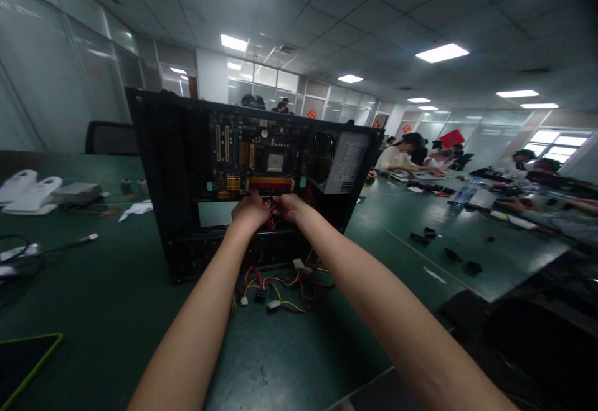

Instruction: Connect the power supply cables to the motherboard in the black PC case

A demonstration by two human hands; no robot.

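An open black computer case (170, 212) stands on the green table, its inside facing me. Within it are a motherboard (252, 149) and, at the right, a power supply (344, 163) beside a round fan (322, 152). My left hand (250, 213) and my right hand (290, 208) meet just below the motherboard, fingers bent around thin red and dark wires (271, 221). The fingertips are partly hidden, and what lies between them is small. Loose red, yellow and black cables with white connectors (273, 304) lie in front of the case, beneath my forearms.
A metal box (77, 193), white plastic pieces (35, 196) and a cable (70, 244) are on the left. A green-edged item (35, 367) is at the lower left. Small black parts (452, 255) and a bottle (465, 193) lie right. Several people sit farther off.
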